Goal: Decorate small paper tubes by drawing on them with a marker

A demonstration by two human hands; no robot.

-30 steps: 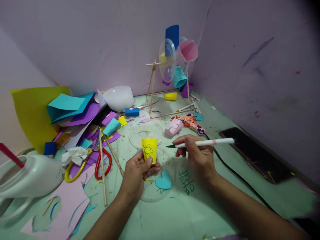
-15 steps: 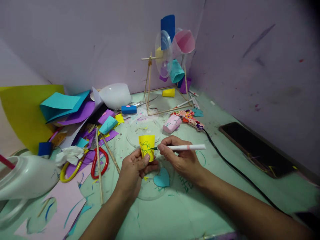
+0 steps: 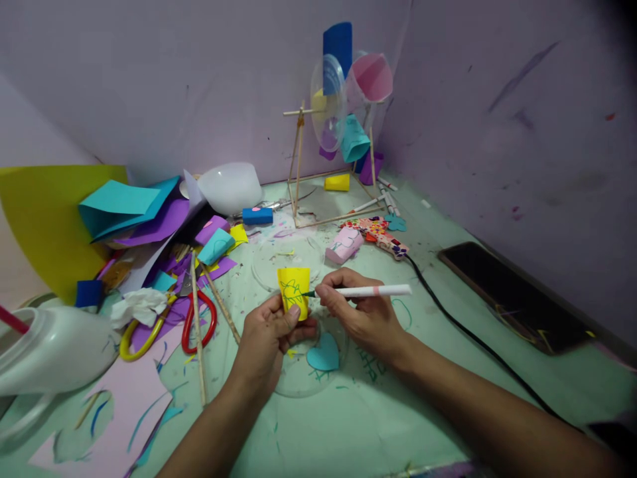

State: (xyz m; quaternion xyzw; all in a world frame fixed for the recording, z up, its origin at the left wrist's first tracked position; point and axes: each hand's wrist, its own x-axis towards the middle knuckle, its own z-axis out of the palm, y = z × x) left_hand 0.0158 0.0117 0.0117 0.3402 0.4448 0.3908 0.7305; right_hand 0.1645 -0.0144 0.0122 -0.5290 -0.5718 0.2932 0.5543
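Observation:
My left hand (image 3: pixel 271 325) pinches a small yellow paper cup (image 3: pixel 294 285) upright, thumb on its front. Green lines are drawn on the side facing me. In my right hand (image 3: pixel 361 318) is a white marker (image 3: pixel 378 291), held level, its dark green tip at the cup's right side. Below the hands a blue paper heart (image 3: pixel 324 353) lies on a clear plastic disc (image 3: pixel 298 393). A pink paper roll (image 3: pixel 344 244) with a drawing on it rests just beyond my right hand.
At the back stands a stick frame (image 3: pixel 298 159) carrying a clear wheel with paper cups. Scissors (image 3: pixel 202 322), sticks and paper scraps crowd the left, beside a white jug (image 3: pixel 60 348). To the right are a floral glue gun (image 3: pixel 381 236), its black cord (image 3: pixel 462 332) and a phone (image 3: pixel 512 292).
Both hands keep their hold on the cup and the marker, with almost no movement. The view has shifted very slightly.

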